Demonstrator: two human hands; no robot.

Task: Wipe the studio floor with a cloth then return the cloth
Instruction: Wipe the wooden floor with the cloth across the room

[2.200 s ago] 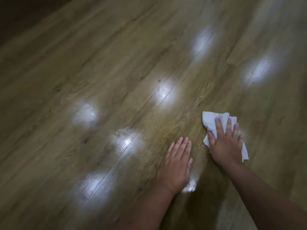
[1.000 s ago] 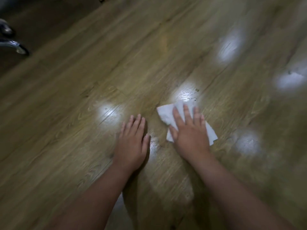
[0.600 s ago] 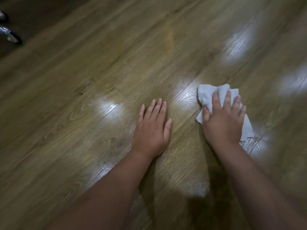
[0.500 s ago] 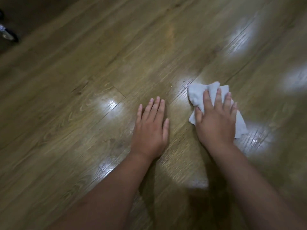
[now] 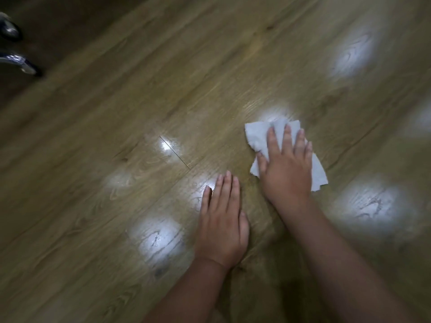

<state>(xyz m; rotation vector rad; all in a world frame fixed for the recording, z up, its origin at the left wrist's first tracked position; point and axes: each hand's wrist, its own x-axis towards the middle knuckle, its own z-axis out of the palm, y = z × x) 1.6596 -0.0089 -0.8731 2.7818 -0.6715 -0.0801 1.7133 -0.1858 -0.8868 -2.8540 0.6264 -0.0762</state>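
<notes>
A crumpled white cloth point(image 5: 258, 136) lies on the brown wood-plank floor point(image 5: 163, 89), right of centre. My right hand point(image 5: 288, 171) presses flat on top of it with fingers spread, covering its middle; cloth corners stick out at the far left and near right. My left hand point(image 5: 222, 224) rests palm down on the bare floor, nearer to me and just left of the right hand, holding nothing.
Chrome chair-base legs with a dark caster point(image 5: 21, 64) stand at the far left edge, and a second caster point(image 5: 9, 31) sits above them. Bright ceiling-light reflections point(image 5: 158, 241) dot the glossy planks.
My right hand has slid the cloth forward and a little left, so it now sits ahead of my left hand instead of beside it. The view has shifted slightly.
</notes>
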